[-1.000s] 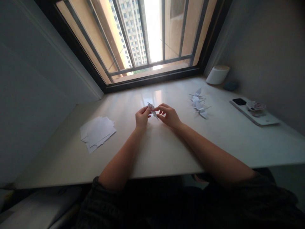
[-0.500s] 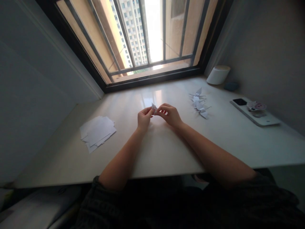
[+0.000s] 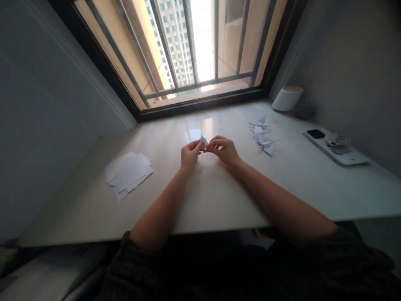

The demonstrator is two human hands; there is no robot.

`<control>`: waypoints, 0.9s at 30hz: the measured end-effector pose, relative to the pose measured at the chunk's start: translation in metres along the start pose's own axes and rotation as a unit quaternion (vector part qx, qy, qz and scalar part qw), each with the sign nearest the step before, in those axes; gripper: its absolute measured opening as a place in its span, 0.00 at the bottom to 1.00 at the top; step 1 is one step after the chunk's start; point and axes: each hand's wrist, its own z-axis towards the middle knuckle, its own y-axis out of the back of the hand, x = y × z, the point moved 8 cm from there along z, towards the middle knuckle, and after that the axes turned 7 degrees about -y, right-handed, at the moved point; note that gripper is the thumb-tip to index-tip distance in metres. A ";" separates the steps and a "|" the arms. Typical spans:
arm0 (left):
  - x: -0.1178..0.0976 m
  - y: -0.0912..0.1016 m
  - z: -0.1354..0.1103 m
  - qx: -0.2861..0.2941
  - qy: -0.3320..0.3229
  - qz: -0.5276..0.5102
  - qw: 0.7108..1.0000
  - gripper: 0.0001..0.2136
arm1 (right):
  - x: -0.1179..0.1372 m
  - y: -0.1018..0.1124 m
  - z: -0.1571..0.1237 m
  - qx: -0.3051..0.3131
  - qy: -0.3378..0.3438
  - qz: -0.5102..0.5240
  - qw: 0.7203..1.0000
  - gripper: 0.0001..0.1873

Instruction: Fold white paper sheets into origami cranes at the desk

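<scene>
A small folded white paper is pinched between both hands over the middle of the table, its pointed tip showing above the fingers. My left hand grips it from the left with thumb and fingers closed. From the right, my right hand pinches its lower edge between thumb and fingertips. The fingers hide part of the folds. Several white paper cranes lie in a row to the right of my right hand. To the left, a loose stack of white paper sheets rests on the table.
A white phone with a round grip on its back lies at the right. Behind it stand a white cup-like object and a dark rounded object. The white table meets a barred window at the back.
My right fingers have shifted slightly on the folded paper, and more of its right side shows. My left hand keeps its hold. The cranes and the stack have not moved.
</scene>
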 end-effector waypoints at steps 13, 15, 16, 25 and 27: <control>0.004 0.001 0.002 -0.004 -0.001 -0.021 1.000 0.15 | 0.003 -0.004 -0.002 0.017 0.016 -0.017 1.000 0.05; 0.003 0.000 0.001 0.001 -0.002 -0.018 1.000 0.15 | 0.004 -0.004 -0.002 0.014 0.014 -0.021 1.000 0.04; 0.003 -0.001 0.001 0.003 -0.002 -0.016 1.000 0.15 | 0.004 -0.003 -0.002 0.014 0.013 -0.023 1.000 0.03; 0.002 -0.002 -0.001 0.004 0.006 -0.020 1.000 0.14 | 0.004 -0.006 -0.003 0.016 0.024 -0.051 0.998 0.07; 0.003 -0.002 0.000 0.004 0.008 -0.023 1.000 0.14 | 0.002 -0.005 -0.003 0.012 0.014 -0.037 0.999 0.07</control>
